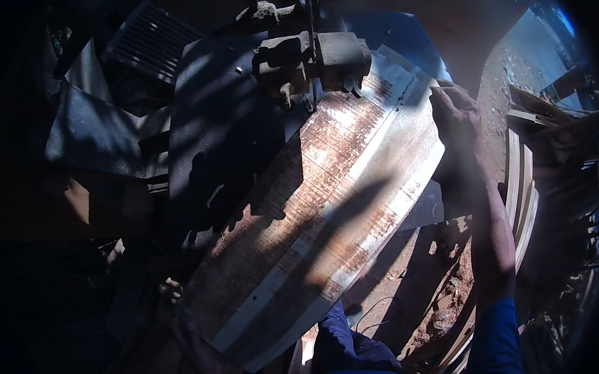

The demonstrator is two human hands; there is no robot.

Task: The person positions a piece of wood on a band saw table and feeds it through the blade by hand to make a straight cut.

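Note:
A large wooden panel (pixel 343 185), with rough brown and pale stripes, lies tilted from lower left to upper right across a dark metal saw table (pixel 222 97). My right hand (pixel 458 110) grips its far right edge, fingers curled at the corner. At the near left end, my left hand (pixel 191 342) is in deep shadow, closed on the panel's edge; its fingers show only faintly. Above the panel's far left edge hangs the blade guide (pixel 311 63) of what looks like a band saw. The narrow upright blade (pixel 314 22) runs through it.
Long curved wood strips (pixel 518 184) stand at the right. Dark sheet metal (pixel 93 139) and a slatted grille (pixel 149 40) are at the left. Sawdust and scraps (pixel 445 307) litter the ground beside my legs (pixel 350 348). Strong shadows hide much of the left side.

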